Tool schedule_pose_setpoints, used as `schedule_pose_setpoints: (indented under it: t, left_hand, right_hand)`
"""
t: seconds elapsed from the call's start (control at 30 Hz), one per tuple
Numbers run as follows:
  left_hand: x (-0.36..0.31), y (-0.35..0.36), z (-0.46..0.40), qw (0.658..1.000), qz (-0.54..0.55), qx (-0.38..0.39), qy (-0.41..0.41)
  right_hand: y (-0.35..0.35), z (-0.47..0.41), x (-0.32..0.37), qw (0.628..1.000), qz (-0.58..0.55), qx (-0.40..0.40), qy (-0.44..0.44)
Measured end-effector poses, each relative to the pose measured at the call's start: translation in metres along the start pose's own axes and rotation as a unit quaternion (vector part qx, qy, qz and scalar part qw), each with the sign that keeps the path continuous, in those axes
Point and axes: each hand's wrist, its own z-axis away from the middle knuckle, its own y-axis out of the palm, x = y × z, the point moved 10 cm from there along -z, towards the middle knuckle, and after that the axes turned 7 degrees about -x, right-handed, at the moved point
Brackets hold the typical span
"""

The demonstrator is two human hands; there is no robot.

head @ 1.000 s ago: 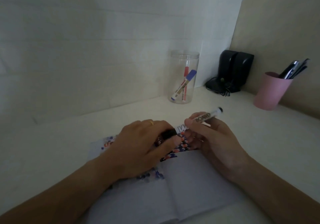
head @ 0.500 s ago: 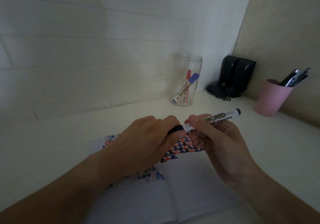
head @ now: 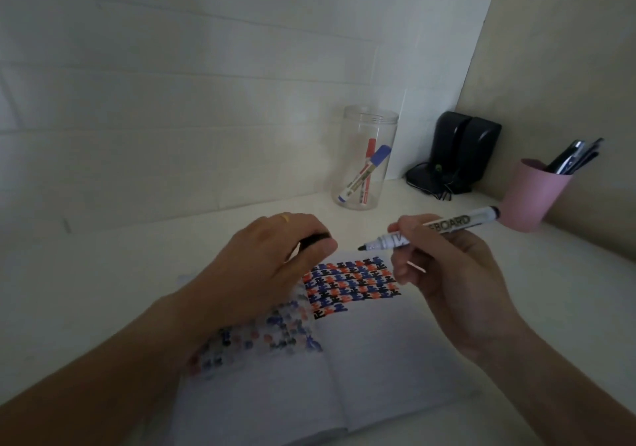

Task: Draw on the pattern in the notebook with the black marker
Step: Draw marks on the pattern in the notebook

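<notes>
The right grip [head: 444, 273] was closed on the marker [head: 430, 230], pinched between thumb and fingers around the middle of the barrel. The marker's long axis ran from its tail at about 2 o'clock to its bare black tip [head: 362, 248] at about 8 o'clock, almost level and held clear of the paper. The left grip [head: 275, 263] was clenched on the black cap [head: 315, 239], of which only a dark end could be seen past the thumb.

The notebook [head: 378, 359] lay open on the counter [head: 550, 308] under both hands. The pattern [head: 351, 283], rows of small black, blue and orange shapes, filled the top of the right page, directly below the tip at roughly 6 o'clock from it. A paler version of it showed on the left page, partly covered by the left wrist.

The right hand was judged the nearer to the pattern and the one to draw, since the tip was already over the top row. The coming move was judged to call for the tip to be tilted down towards 6 o'clock and lowered onto the page. The last row of the pattern looked unfinished at its lower left end, near the left hand, so a short shift towards 7 o'clock could be needed.
</notes>
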Motion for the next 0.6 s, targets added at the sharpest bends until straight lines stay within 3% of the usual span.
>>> schedule_pose_setpoints:
  t: [0.2,0.47,0.6]
  left_hand:
    - [0.014,0.002,0.005,1.0,0.019,-0.013,-0.008]
    - [0.024,0.014,0.013,0.999,0.022,0.042,-0.012]
    - [0.018,0.019,0.014,0.997,-0.008,0.068,0.03]
  right_hand:
    - [-0.009,0.006,-0.024,0.995,0.088,-0.012,0.041]
    - [-0.01,0.007,-0.03,0.974,0.228,-0.005,0.001]
    - [-0.013,0.008,-0.033,0.97,0.245,-0.009,-0.002]
